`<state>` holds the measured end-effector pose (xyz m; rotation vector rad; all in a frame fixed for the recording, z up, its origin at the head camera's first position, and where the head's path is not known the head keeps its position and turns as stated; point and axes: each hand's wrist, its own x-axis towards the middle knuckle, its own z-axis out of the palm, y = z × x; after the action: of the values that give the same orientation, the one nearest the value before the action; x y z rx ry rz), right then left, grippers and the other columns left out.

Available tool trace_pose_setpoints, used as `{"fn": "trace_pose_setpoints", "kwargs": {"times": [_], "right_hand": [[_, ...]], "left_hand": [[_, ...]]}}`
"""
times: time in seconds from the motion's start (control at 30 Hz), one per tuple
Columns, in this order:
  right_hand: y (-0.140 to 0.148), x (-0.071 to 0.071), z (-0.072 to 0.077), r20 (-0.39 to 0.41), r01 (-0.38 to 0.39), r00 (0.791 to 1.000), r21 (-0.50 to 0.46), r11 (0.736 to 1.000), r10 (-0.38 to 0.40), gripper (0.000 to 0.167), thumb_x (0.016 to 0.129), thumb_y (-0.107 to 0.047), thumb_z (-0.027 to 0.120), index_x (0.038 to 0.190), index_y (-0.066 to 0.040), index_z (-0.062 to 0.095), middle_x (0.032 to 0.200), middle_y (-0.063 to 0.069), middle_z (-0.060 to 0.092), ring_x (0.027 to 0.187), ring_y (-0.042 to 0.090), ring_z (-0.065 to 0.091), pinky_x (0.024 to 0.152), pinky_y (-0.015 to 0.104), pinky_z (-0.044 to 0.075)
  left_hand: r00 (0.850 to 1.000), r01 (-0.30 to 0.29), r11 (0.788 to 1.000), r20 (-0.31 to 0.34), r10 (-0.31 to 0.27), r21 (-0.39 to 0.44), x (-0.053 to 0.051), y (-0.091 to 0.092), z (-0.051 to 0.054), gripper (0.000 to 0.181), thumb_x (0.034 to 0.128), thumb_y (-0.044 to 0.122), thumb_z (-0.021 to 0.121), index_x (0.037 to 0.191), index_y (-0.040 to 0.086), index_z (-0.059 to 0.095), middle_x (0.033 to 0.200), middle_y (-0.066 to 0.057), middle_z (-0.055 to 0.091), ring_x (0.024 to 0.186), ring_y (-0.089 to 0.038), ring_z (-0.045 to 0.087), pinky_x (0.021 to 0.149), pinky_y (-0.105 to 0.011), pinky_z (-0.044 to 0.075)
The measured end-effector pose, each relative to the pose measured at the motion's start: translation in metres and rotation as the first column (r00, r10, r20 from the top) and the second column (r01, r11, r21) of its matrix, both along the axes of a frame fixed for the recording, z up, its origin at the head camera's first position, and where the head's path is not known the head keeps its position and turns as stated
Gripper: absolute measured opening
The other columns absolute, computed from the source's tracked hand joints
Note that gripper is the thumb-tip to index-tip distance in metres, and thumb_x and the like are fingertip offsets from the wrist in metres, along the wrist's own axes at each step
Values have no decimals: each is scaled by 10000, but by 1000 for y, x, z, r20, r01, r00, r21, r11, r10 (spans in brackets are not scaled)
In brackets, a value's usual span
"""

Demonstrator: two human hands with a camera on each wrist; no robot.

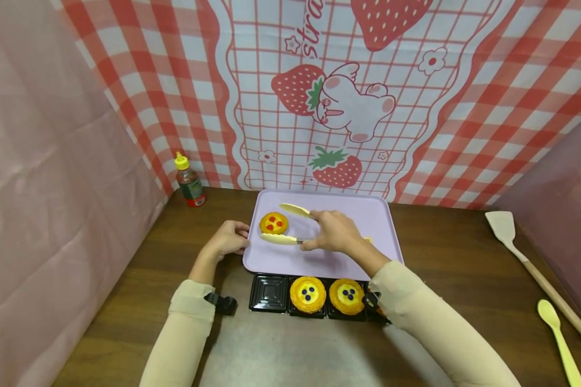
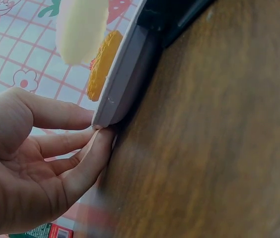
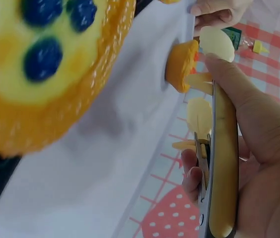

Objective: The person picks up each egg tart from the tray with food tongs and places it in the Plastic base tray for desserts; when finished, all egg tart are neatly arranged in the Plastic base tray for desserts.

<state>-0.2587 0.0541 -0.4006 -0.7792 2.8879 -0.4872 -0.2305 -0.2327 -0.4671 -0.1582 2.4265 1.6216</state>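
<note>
My left hand (image 1: 229, 238) pinches the left rim of a lilac tray (image 1: 319, 201); in the left wrist view the thumb lies on the rim and the fingers beneath it. Held in my right hand (image 1: 336, 231) are tongs (image 1: 278, 238) with pale yellow tips and metal arms. Their tips are spread, pointing left over the tray. Near them, at the tray's left side, sits a toy egg tart (image 1: 273, 223) with red pieces on top. From the right wrist view I cannot tell whether the tongs (image 3: 224, 163) touch the tart (image 3: 177, 64).
In front of the tray, a row of black square holders (image 1: 268, 293) carries tarts with blue berries (image 1: 307, 295); my right sleeve covers its right end. A yellow-capped bottle (image 1: 191, 185) stands back left. At right lie a spatula (image 1: 532, 266) and a yellow spoon (image 1: 559, 338).
</note>
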Motion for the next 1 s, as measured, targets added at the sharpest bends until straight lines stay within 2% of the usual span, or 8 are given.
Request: {"fn": "trace_pose_setpoints", "kwargs": {"times": [0.1, 0.43, 0.67, 0.87, 1.0], "right_hand": [[-7, -1, -1, -1, 1, 1000, 20, 1000, -1, 939, 662, -544, 866, 1401, -56, 552, 1288, 141, 634, 1087, 319, 620, 873, 475, 534], [-20, -2, 1, 5, 42, 999, 81, 996, -42, 882, 677, -519, 868, 1384, -79, 577, 1280, 121, 642, 832, 215, 576, 692, 348, 528], [-22, -4, -3, 7, 45, 999, 95, 994, -46, 804, 699, -492, 864, 1354, -100, 612, 1246, 102, 660, 820, 210, 574, 649, 324, 507], [-21, -3, -3, 11, 34, 999, 89, 995, -35, 708, 746, -434, 851, 1330, -98, 632, 1172, 93, 686, 700, 183, 547, 554, 279, 444], [-21, -2, -2, 2, 24, 1000, 89, 996, -24, 699, 749, -436, 848, 1322, -95, 638, 1166, 89, 689, 708, 179, 550, 561, 281, 448]], "left_hand": [[1000, -4, 1000, -2, 4, -2, 0, 0, 0, 453, 785, -88, 617, 1230, -148, 550, 955, -162, 546, 749, -197, 571, 600, -318, 587], [1000, -1, 1000, -2, 1, 10, 2, 1, 2, 443, 789, -86, 613, 1223, -154, 551, 947, -160, 538, 743, -197, 567, 610, -335, 592], [1000, 5, 1000, -2, -5, 18, 3, 1, 3, 446, 782, -87, 614, 1219, -157, 552, 942, -157, 541, 732, -192, 564, 600, -324, 587], [1000, 11, 1000, -6, -11, 16, 3, 1, 3, 452, 779, -88, 614, 1221, -161, 550, 934, -150, 539, 733, -188, 562, 598, -318, 585], [1000, 9, 1000, -9, -9, 14, 3, 1, 4, 447, 781, -91, 617, 1217, -162, 549, 931, -154, 542, 737, -190, 559, 597, -323, 585]]}}
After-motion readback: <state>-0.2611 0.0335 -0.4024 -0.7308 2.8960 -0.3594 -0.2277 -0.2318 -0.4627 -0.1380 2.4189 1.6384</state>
